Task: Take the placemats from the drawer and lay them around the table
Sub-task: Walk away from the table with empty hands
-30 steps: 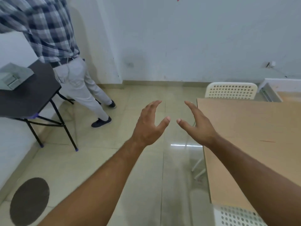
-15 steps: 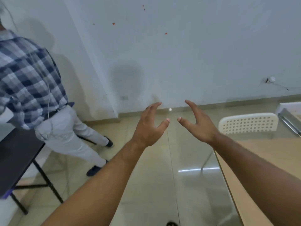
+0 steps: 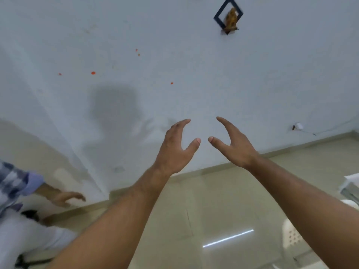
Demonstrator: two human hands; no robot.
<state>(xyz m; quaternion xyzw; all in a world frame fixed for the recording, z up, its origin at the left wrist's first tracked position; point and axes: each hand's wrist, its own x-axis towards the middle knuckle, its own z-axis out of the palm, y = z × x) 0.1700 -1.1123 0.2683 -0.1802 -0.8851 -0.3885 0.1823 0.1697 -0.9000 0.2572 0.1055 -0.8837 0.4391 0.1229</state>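
One head-worn wide-angle view looks forward, pitched mostly at the pale painted wall (image 3: 194, 55), which stands near and fills the upper frame. Below the wall runs a strip of glossy beige tiled floor (image 3: 204, 210). High on the wall hangs a small black diamond-shaped frame (image 3: 221, 15). Both forearms reach in from the bottom edge toward the wall.

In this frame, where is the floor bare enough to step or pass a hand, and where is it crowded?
Bare beige tiled floor lies between the two outstretched arms, bordered by the white wall behind. Left hand and right hand are open and empty, thumbs apart. Crowded: lower left, a second person in a plaid shirt; right edge, a white perforated chair.
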